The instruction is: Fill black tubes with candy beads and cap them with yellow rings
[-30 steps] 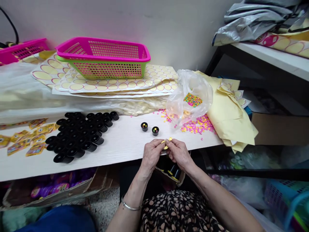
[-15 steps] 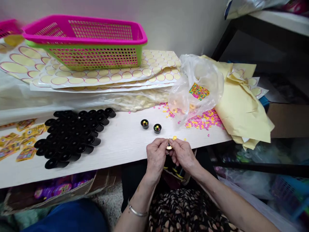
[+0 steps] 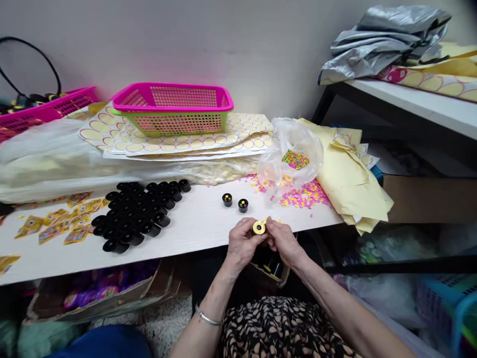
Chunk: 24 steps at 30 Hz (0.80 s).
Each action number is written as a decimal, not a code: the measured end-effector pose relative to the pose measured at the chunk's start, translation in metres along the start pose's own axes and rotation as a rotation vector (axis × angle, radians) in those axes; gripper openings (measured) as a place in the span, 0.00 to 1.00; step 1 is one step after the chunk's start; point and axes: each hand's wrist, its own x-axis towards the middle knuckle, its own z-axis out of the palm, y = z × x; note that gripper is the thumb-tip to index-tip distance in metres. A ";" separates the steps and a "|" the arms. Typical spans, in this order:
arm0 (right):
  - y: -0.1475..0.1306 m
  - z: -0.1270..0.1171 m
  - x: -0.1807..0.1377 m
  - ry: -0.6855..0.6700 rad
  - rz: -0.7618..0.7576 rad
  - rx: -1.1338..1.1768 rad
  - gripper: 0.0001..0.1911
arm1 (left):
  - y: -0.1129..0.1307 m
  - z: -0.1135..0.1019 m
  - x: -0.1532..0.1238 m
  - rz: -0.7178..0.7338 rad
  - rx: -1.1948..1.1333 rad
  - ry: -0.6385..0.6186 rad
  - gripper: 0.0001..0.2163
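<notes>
My left hand (image 3: 241,242) grips a small black cup with a yellow ring-shaped top (image 3: 259,227), held just over the table's front edge. A dark round centre shows inside the ring. At the ring's right side, my right hand (image 3: 282,240) is closed with thumb and fingertips pressed against it, by a small yellow tab. Whether that hand holds the tab or the cup is hard to see. Beyond my hands stand two black cups (image 3: 227,200) (image 3: 243,205) with coloured beads inside. Left of them is a cluster of black cups (image 3: 137,211).
A clear plastic bag (image 3: 294,144) holds coloured beads, with pink and yellow beads (image 3: 307,194) strewn around it. Yellow paper (image 3: 346,169) lies at right. A pink and green basket (image 3: 179,119) sits on sticker sheets. Yellow packets (image 3: 76,221) lie left. A carton (image 3: 274,266) stands below my hands.
The view has tilted up and turned left. My left hand has turned the cup so its yellow top faces me more, and my right fingers have shifted to its right edge.
</notes>
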 end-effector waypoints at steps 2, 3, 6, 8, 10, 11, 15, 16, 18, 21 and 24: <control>-0.003 -0.007 -0.006 -0.047 0.018 0.110 0.23 | 0.006 -0.003 -0.004 0.063 0.046 -0.032 0.12; -0.005 -0.011 -0.009 -0.102 0.059 0.164 0.24 | 0.010 -0.004 -0.005 0.094 0.065 -0.060 0.13; -0.011 -0.026 -0.015 -0.321 0.207 0.263 0.25 | 0.019 -0.007 -0.010 0.210 0.121 -0.180 0.14; -0.014 -0.034 -0.016 -0.426 0.262 0.254 0.25 | 0.024 -0.006 -0.012 0.314 0.170 -0.281 0.11; -0.016 -0.039 -0.018 -0.484 0.283 0.190 0.26 | 0.027 -0.001 -0.016 0.413 0.224 -0.358 0.07; -0.017 -0.041 -0.020 -0.496 0.286 0.148 0.26 | 0.028 0.001 -0.018 0.450 0.252 -0.378 0.06; -0.019 -0.045 -0.026 -0.476 0.271 0.034 0.23 | 0.029 0.012 -0.025 0.516 0.336 -0.388 0.03; -0.019 -0.045 -0.027 -0.465 0.270 0.030 0.23 | 0.028 0.014 -0.027 0.525 0.339 -0.391 0.03; -0.016 -0.044 -0.029 -0.433 0.277 0.047 0.23 | 0.026 0.017 -0.029 0.540 0.331 -0.402 0.03; -0.008 -0.041 -0.031 -0.352 0.284 0.089 0.23 | 0.020 0.021 -0.031 0.551 0.308 -0.404 0.05; 0.000 -0.036 -0.032 -0.302 0.248 0.133 0.22 | 0.017 0.019 -0.031 0.525 0.295 -0.406 0.04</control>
